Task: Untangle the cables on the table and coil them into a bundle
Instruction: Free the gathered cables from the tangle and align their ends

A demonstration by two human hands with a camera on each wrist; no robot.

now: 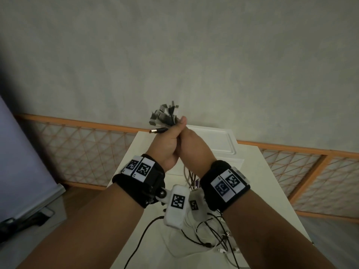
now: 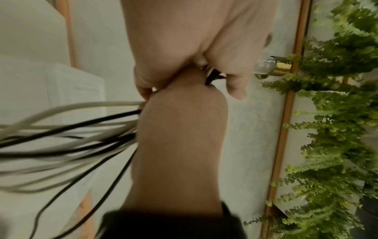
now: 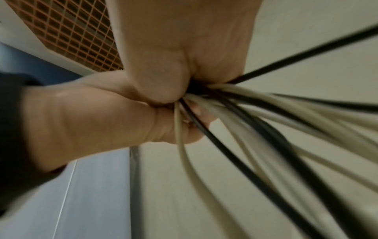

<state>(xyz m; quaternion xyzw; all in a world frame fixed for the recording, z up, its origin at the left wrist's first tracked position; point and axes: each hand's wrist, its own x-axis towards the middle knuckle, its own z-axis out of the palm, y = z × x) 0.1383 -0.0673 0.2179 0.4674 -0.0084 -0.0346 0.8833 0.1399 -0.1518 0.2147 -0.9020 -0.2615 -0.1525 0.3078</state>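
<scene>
Both hands are raised together above the white table (image 1: pixel 262 191), clasped round one bunch of black and white cables. My left hand (image 1: pixel 168 139) grips the bunch just under the plug ends (image 1: pixel 164 115), which fan out above the fist; one USB plug (image 1: pixel 156 131) pokes out to the left. My right hand (image 1: pixel 195 145) presses against the left and holds the same bunch. Below the wrists the cables (image 1: pixel 210 236) hang down and lie tangled on the table. In the right wrist view the cables (image 3: pixel 266 122) stream out of my right hand (image 3: pixel 184 53), with the left hand (image 3: pixel 106 113) beside it.
An orange lattice fence (image 1: pixel 77 148) runs along the grey wall behind the table. A blue-grey panel (image 1: pixel 21 162) and a dark device (image 1: pixel 29 218) stand at the left. Green fern fronds (image 2: pixel 331 113) hang to one side in the left wrist view.
</scene>
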